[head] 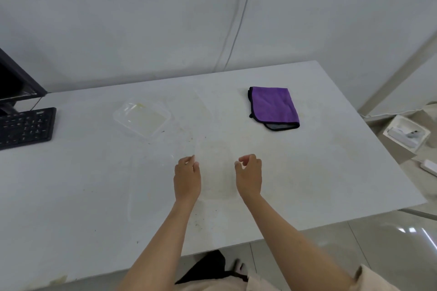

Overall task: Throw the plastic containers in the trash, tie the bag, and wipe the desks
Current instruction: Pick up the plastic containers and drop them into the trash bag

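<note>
Both my hands hover over the middle of the white desk [307,172]. Between them lies a faint, clear plastic container [216,172] with yellowish stains. My left hand [187,178] is at its left edge and my right hand [249,173] at its right edge, fingers loosely curled; I cannot tell whether they touch it. Left of my left hand lies a second clear container [151,186], barely visible. A third one [142,117], with greasy residue, sits farther back. A folded purple cloth [273,106] with black trim lies at the back right.
A black keyboard [26,126] and the corner of a monitor [14,80] stand at the desk's left edge. Crumbs and stains dot the desk top. On the floor to the right are a white box [405,136] and a power strip [429,166]. A wall runs behind the desk.
</note>
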